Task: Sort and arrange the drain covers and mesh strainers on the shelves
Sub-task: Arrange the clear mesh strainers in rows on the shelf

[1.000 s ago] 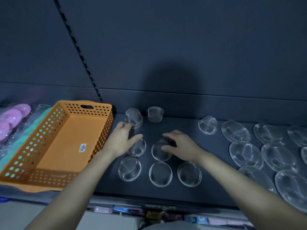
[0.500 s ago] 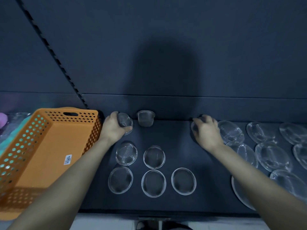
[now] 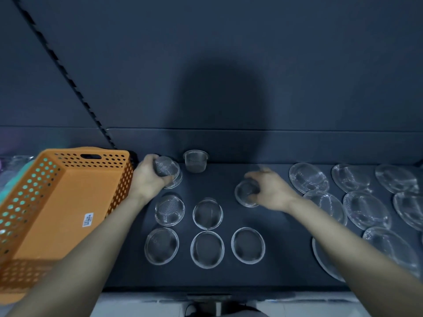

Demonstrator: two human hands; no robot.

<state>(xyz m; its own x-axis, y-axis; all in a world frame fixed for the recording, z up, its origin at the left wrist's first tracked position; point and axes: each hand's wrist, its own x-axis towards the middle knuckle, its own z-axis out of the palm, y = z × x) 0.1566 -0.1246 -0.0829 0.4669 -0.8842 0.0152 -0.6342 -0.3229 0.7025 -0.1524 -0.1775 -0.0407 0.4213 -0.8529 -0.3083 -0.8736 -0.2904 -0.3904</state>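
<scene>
Strainers (image 3: pixel 207 213) in neat rows on shelf (image 3: pixel 286 259), sorted by kind. Left grip (image 3: pixel 148 180) curled round back strainer (image 3: pixel 166 170) beside basket (image 3: pixel 87 151). Right grip (image 3: pixel 272 191) pinching loose strainer (image 3: pixel 245 193), likely for filling row gap.

This looks like a shop. An orange basket (image 3: pixel 57 202) with a printed sticker (image 3: pixel 88 220) on its floor sits on a dark metal display shelf (image 3: pixel 229 277). Behind the basket, a slotted upright (image 3: pixel 68 78) runs up the plain back panel (image 3: pixel 297 65). Right of the basket lie rows of identical small mesh strainers (image 3: pixel 207 249), and farther right are many wide drain covers (image 3: pixel 366 209).
</scene>
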